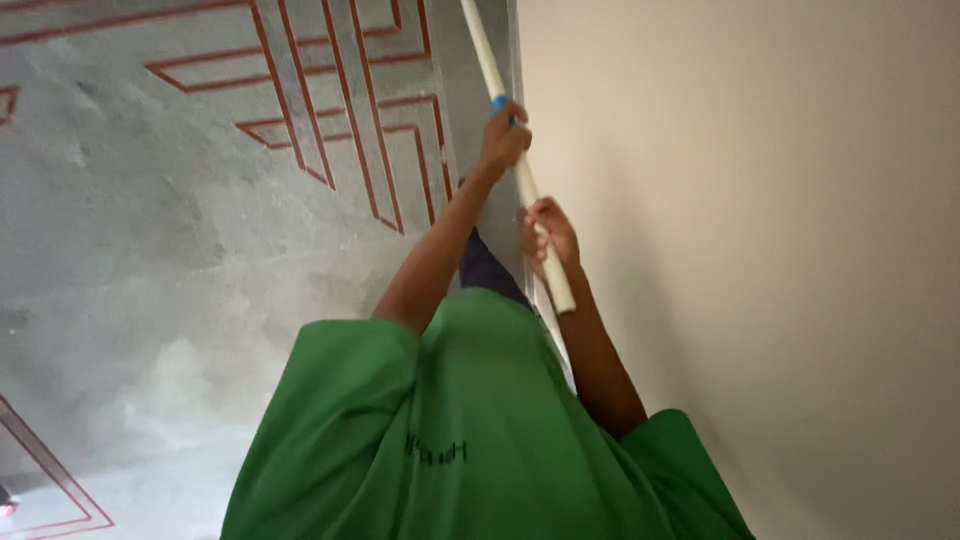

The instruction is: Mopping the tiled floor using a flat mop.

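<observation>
Both hands grip a long pale pole (520,175) that slants along the edge of a cream wall (760,250). The left hand (503,135) is closed around it higher up, just below a blue band (498,101); the right hand (548,235) is closed around it near its lower end. Beyond lies a grey floor (150,250) marked with red lines.

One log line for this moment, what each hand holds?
left hand: grips long cream pole | right hand: grips pole lower | beside cream wall

Right of the hands stands a plain cream-painted wall (760,250); left of them spreads a rough grey cement floor (130,250) marked with red angular lines (340,110).
</observation>
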